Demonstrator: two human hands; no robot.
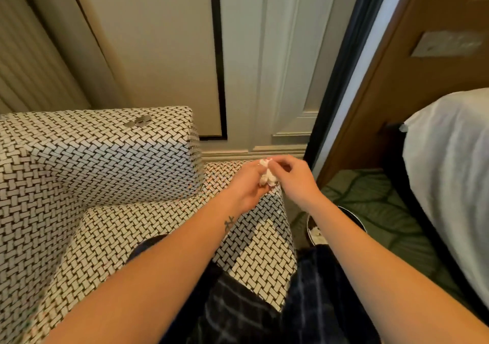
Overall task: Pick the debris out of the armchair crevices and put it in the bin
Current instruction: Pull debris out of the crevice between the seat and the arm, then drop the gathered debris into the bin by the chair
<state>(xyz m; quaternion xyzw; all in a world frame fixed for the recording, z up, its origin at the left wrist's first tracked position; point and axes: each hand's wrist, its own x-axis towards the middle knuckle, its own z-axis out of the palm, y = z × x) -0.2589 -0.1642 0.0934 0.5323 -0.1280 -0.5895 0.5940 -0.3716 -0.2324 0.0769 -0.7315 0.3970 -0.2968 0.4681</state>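
A woven black-and-white armchair [87, 174] fills the left and centre. Over its right armrest my left hand [247, 185] cups a crumpled white tissue wad [266, 175], and my right hand [293, 178] pinches the top of the same wad. A dark round bin [312, 234] stands on the floor just right of the armchair, under my right forearm, with white scraps inside. Three coins [139, 121] lie on top of the chair back.
A cream panelled wall and skirting stand behind the chair. A curtain hangs at the far left. A bed with white bedding [447, 179] and a dark frame is at the right, across green patterned carpet [375, 209]. My knees in dark plaid press against the seat.
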